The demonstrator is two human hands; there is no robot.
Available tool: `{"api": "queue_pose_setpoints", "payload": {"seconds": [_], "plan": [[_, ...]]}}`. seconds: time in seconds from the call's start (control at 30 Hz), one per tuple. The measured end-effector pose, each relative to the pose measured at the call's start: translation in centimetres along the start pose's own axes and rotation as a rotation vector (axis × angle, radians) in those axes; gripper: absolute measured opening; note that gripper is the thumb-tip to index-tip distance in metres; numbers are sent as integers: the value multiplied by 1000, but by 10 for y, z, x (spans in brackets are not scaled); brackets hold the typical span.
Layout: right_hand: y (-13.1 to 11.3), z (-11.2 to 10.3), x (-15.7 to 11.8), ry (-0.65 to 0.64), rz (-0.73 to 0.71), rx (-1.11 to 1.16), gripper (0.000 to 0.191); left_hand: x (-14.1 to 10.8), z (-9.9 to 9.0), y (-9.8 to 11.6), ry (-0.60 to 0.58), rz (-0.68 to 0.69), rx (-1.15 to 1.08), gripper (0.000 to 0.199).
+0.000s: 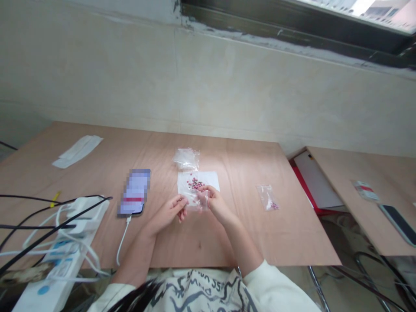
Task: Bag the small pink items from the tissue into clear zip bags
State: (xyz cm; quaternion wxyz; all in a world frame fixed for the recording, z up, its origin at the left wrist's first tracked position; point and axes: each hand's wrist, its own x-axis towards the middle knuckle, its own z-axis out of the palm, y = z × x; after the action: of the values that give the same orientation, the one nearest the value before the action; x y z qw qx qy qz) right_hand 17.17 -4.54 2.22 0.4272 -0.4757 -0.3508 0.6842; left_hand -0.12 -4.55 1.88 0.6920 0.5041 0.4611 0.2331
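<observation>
A white sheet of paper (212, 177) lies on the wooden table with a small heap of red and dark bead-like pieces (195, 183) on it. Over the sheet's near edge, a small clear plastic bag (196, 206) stretches between my hands. My left hand (173, 210) pinches the bag's left side, fingers curled. My right hand (216, 201) is closed at the bag's right side, thumb and index finger reaching to the edge of the heap. Whether a piece sits between those fingertips is too small to tell.
Behind the sheet lies a stack of clear bags (187, 158). A clear bag with a few pieces (268, 198) rests at right. A phone (134, 193) on a white cable lies left, near a power strip (76, 236) with tangled cables. White strips (78, 151) lie far left.
</observation>
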Motion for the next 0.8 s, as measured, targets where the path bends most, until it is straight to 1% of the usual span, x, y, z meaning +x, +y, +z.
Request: {"api": "queue_pose_setpoints", "payload": {"seconds": [0.1, 0.13, 0.2, 0.27, 0.33, 0.47, 0.57, 0.7, 0.8], "plan": [[14, -4, 2, 167, -82, -44, 38, 7, -3, -11, 191, 20, -40, 34], [19, -5, 2, 198, -116, -97, 35, 9, -5, -14, 232, 24, -40, 35], [27, -6, 4, 235, -171, -241, 30, 13, -9, -19, 275, 24, -41, 35], [34, -6, 8, 264, -194, -360, 28, 17, -13, -22, 290, 31, -49, 36], [38, -6, 15, 273, -182, -390, 25, 19, -16, -23, 283, 40, -62, 38], [42, -9, 27, 224, -126, -321, 27, 20, -20, -22, 225, 69, -109, 41], [42, -13, 31, 210, -110, -290, 28, 20, -23, -21, 199, 97, -80, 38], [44, -17, 33, 198, -66, -240, 30, 19, -25, -17, 244, 129, 14, 31], [47, -19, 34, 213, -19, -198, 32, 17, -23, -10, 267, 128, 61, 26]]}}
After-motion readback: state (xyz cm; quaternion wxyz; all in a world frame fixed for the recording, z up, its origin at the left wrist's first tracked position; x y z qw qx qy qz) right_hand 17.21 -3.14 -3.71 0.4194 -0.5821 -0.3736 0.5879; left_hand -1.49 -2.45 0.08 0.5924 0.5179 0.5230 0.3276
